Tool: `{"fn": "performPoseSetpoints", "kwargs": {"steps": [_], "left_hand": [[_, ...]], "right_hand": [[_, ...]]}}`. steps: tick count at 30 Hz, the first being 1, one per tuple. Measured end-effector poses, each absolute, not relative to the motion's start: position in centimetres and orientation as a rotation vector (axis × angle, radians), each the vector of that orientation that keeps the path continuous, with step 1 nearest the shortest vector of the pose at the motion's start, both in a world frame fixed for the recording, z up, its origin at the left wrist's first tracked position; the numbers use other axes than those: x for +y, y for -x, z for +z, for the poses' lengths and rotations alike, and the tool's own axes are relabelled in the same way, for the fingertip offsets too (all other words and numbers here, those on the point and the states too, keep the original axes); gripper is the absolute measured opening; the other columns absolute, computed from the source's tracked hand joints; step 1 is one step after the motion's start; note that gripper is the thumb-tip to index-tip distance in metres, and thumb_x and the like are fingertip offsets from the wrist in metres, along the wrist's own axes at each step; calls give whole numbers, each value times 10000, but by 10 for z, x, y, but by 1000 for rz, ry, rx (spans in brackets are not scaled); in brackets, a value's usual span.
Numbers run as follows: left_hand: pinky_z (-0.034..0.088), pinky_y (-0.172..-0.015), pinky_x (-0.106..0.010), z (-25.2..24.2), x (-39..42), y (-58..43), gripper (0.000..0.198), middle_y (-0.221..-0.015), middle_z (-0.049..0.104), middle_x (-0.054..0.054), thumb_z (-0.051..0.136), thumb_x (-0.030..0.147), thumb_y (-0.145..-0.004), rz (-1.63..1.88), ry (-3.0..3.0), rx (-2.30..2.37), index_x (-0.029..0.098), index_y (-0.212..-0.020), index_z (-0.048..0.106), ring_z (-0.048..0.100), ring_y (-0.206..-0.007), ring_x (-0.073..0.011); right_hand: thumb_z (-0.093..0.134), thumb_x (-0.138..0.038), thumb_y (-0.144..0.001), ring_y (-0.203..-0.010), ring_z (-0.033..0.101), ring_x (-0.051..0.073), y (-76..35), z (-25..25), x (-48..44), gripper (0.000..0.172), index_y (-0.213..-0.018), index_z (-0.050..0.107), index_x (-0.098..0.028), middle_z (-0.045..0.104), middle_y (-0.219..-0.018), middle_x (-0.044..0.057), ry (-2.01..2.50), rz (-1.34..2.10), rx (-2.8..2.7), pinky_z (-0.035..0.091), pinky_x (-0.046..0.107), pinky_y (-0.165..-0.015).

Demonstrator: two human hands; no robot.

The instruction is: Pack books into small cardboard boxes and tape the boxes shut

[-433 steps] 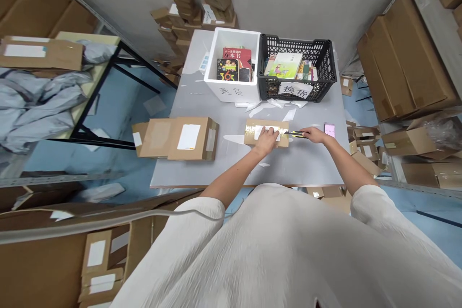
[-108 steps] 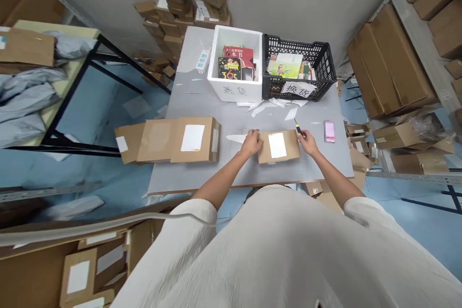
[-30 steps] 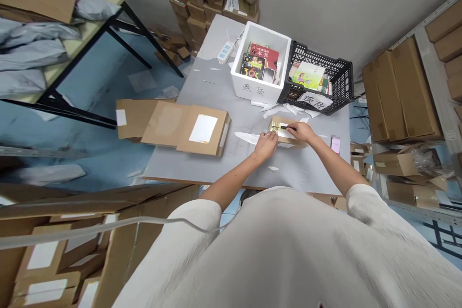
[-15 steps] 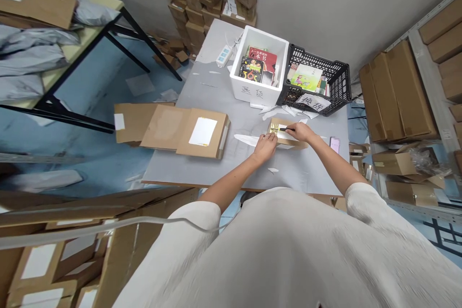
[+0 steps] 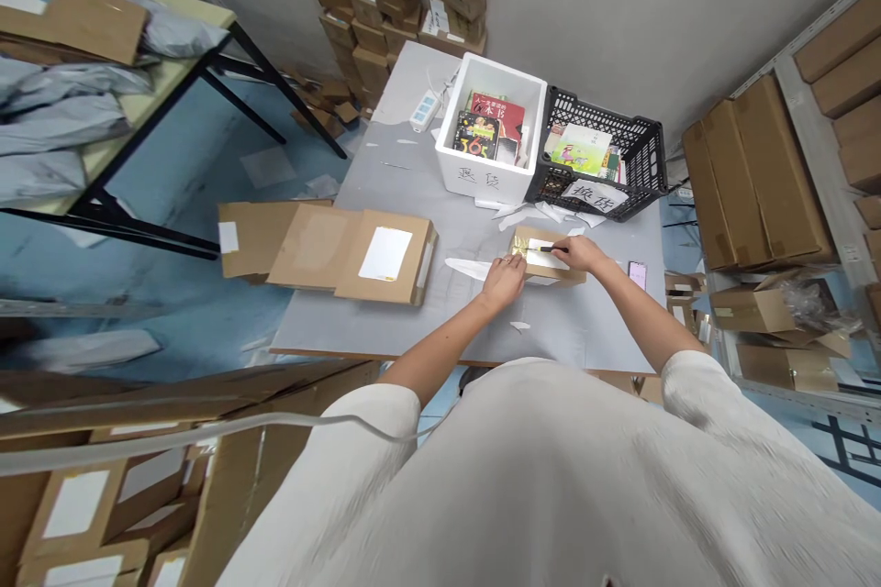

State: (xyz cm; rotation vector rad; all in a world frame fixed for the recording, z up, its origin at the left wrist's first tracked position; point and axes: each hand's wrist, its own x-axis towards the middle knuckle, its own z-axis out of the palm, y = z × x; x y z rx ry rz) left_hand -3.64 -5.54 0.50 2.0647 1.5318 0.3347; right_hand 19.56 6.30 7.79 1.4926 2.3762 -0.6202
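1. The small cardboard box [image 5: 557, 272] lies on the grey table [image 5: 451, 316], between your hands and partly beneath them, right of the large carton [image 5: 354, 255].
2. Its long axis runs roughly left to right, with the right end angled slightly nearer to you.
3. Your left hand [image 5: 505, 281] rests on its near left corner, fingers together; from there the box stretches right and far. You cannot tell from this view how firmly the fingers press.
4. Your right hand [image 5: 579, 253] is clamped around the dark-handled knife [image 5: 551, 249], over the box's right part. Whether that hand also touches the cardboard is unclear.
5. The knife points left, nearly along the long axis, above the white label [image 5: 540, 257] and toward the shiny tape [image 5: 518, 243] at the left end.
6. So your left hand is nearer the taped end, just on the near side of the blade's line; your right hand is farther from it. Tip contact is too small to judge.
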Motion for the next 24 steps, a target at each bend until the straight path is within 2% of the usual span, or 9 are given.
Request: {"fn": "performPoseSetpoints", "kwargs": {"steps": [7,12,18,21,24], "left_hand": [[443,-1192,-573,15,-52,24,607,-1610,635,-278,445,231,-1115,210,-2086,1637,111,-1706,518,573,-1485,-442],[421,-1202,-580,14,-48,18,633,-1610,616,-273,494,283,-1117,186,-2066,1681,149,-1736,489,541,-1499,-457],[391,-1218,-611,12,-42,15,684,-1636,587,-289,533,269,-1087,171,-2039,1706,146,-1757,468,515,-1509,-482],[403,-1197,-600,16,-39,13,694,-1639,582,-291,547,266,-1080,97,-2066,1731,139,-1758,470,521,-1499,-484],[415,-1182,-567,19,-38,11,675,-1640,577,-292,506,271,-1104,-3,-2099,1766,130,-1762,463,523,-1500,-465]], "right_hand": [[556,-459,-1107,-1073,763,332,-201,82,62,417,-1218,911,-271,884,-1132,123,-1471,-576,2356,503,375,-844],[590,-494,-1075,-1063,753,336,-215,80,61,393,-1134,917,-285,877,-1069,123,-1527,-584,2331,510,377,-824],[607,-447,-1078,-1067,759,344,-237,84,57,344,-1062,907,-280,869,-1110,126,-1578,-589,2274,513,385,-850],[600,-442,-1098,-1109,759,339,-248,86,57,352,-1133,912,-281,865,-1175,125,-1583,-580,2240,517,383,-884],[598,-486,-1103,-1185,751,336,-260,90,58,400,-1284,901,-297,858,-1285,118,-1583,-539,2196,531,382,-944]]}}
